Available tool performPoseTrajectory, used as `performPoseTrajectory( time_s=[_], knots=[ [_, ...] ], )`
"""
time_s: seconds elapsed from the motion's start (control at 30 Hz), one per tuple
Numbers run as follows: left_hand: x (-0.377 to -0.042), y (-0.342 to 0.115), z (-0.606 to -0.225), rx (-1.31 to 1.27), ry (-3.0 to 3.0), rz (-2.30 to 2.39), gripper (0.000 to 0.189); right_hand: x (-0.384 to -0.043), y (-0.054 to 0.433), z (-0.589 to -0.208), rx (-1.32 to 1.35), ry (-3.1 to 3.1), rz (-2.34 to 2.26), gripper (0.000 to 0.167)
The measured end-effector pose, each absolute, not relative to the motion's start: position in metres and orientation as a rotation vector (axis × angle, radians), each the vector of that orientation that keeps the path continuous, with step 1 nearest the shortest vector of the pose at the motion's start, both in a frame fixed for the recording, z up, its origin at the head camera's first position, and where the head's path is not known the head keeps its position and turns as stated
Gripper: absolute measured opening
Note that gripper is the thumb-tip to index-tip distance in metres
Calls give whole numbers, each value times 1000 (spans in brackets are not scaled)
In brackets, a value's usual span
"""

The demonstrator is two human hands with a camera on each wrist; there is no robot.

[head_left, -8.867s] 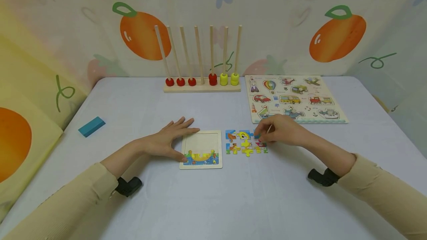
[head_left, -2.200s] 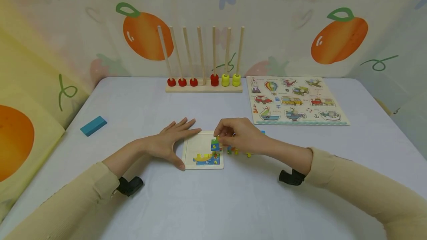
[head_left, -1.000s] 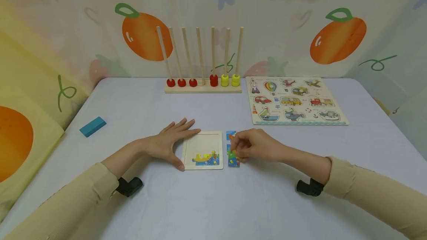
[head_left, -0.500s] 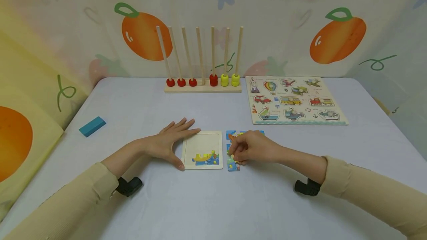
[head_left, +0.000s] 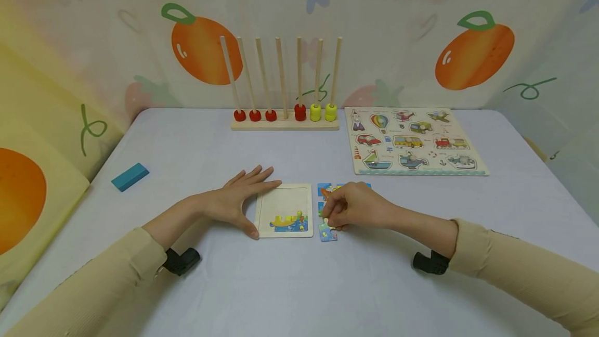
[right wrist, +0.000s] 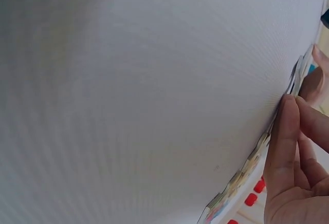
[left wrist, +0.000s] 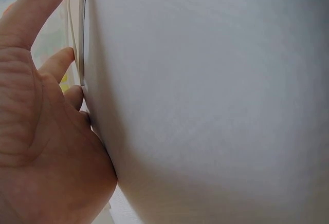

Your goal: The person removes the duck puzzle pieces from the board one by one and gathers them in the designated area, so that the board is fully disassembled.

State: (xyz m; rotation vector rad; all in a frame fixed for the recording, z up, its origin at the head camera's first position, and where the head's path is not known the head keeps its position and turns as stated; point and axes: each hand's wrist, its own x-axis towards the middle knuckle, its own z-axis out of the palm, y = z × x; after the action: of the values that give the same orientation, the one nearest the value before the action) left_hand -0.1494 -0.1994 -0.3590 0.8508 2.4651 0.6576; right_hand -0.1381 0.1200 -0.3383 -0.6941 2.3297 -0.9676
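A small square wooden puzzle tray (head_left: 283, 199) lies before me, with joined blue and yellow pieces (head_left: 291, 222) at its lower right. My left hand (head_left: 236, 199) rests spread along the tray's left side, thumb at the lower corner; its palm (left wrist: 46, 136) fills the left of the left wrist view. Just right of the tray, my right hand (head_left: 360, 206) pinches a blue, green and yellow puzzle piece (head_left: 328, 233) at the table, thumb against fingertips. More loose puzzle pieces (head_left: 323, 190) lie behind and under that hand, partly hidden by it.
A pegged counting rack (head_left: 285, 125) with red and yellow beads stands at the back. To its right lies a vehicle picture board (head_left: 421, 152). One blue block (head_left: 130, 177) sits at the far left. A printed cloth hangs behind the table.
My right hand has moved from over the tray to the table at its right, bringing the piece there. The tray's lower-left piece, present earliest, is out. My left hand has stayed put.
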Motion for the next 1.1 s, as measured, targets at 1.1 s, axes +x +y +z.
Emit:
performPoseTrajectory(
  time_s=[1.1],
  knots=[
    [-148, -199, -356, 839, 2459, 674, 112, -139, 116, -334, -769, 2349, -991, 6]
  ],
)
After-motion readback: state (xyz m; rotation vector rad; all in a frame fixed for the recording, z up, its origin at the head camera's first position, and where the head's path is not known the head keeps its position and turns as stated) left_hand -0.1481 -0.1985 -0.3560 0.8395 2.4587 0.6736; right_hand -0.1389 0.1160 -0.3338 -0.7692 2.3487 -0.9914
